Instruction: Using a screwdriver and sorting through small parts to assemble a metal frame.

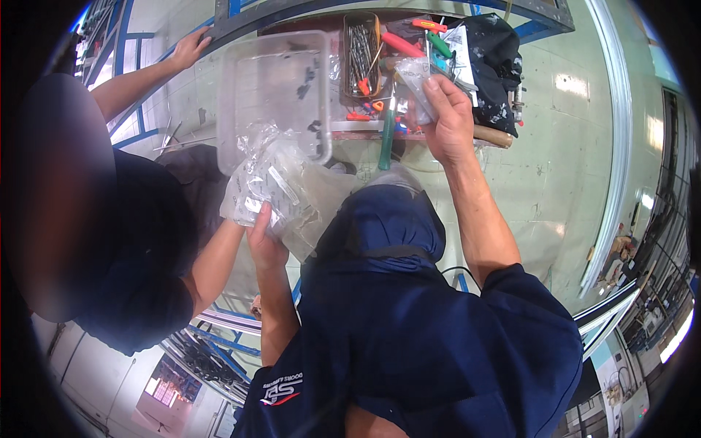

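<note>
My left hand [265, 242] grips the lower edge of a large clear plastic bag [281, 186] filled with small metal parts. A co-worker's forearm [215, 263] reaches in from the left and meets the same bag at its left side. My right hand [447, 117] is raised higher and pinches a small clear plastic bag [416, 77] over a cluttered tool table. A clear plastic bin [274, 87] with a few dark small parts inside stands just above the large bag.
On the table lie a narrow tray of long screws [361, 55], red and green screwdrivers [427, 36], a green-handled tool [386, 139], a wooden handle [493, 136] and a black cloth [498, 51]. The co-worker's other hand [190, 47] rests on a blue metal frame at the top left.
</note>
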Demonstrator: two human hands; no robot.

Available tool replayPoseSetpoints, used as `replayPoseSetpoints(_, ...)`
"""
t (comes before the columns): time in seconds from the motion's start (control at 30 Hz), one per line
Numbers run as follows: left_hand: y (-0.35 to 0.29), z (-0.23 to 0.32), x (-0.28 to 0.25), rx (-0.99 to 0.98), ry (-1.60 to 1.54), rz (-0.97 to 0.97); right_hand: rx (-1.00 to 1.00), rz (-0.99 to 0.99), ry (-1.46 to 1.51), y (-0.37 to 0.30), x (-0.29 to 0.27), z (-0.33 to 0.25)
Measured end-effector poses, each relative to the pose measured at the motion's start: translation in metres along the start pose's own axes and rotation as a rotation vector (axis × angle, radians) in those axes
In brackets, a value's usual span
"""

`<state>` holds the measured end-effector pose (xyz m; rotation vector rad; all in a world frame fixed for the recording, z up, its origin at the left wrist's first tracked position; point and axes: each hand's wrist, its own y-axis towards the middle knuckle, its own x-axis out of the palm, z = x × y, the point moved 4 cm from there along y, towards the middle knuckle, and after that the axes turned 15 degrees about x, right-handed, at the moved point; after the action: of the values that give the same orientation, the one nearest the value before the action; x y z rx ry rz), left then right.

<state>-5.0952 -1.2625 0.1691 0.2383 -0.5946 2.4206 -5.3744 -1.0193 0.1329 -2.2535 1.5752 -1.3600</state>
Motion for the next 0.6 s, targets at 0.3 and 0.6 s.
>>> replayPoseSetpoints(0.3, 0.002, -0.003, 0.001, -0.006, -0.038, -0.016, 0.003, -0.024, -0.001, 0.005, -0.003, -0.003)
replayPoseSetpoints(0.6, 0.005, -0.002, 0.002, -0.016, -0.006, -0.032, 0.017, 0.011, 0.052, 0.009, -0.014, -0.003)
